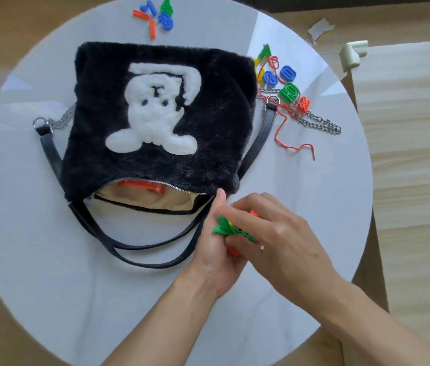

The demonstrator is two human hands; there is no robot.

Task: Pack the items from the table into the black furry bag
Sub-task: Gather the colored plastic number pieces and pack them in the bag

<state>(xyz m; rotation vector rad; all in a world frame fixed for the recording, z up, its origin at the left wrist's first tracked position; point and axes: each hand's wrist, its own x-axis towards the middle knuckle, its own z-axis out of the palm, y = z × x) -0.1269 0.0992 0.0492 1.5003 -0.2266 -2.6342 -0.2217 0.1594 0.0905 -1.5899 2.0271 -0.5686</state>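
The black furry bag [216,122] with a white bear patch lies flat on the round white table [36,260]. Its zipper mouth faces me and gapes, showing beige lining and an orange piece [142,186] inside. Just right of the mouth, my left hand [216,257] and my right hand [274,233] meet and together hold a cluster of green, orange and yellow plastic number pieces [225,228]. More plastic numbers [285,80] on a red string lie right of the bag. Another small group of numbers [158,15] sits at the far edge.
The bag's black straps [139,247] loop toward me on the table, and its metal chain [319,122] trails off to the right. A cream corner guard [352,54] and a scrap of tape [319,27] lie beyond the table on the wooden floor.
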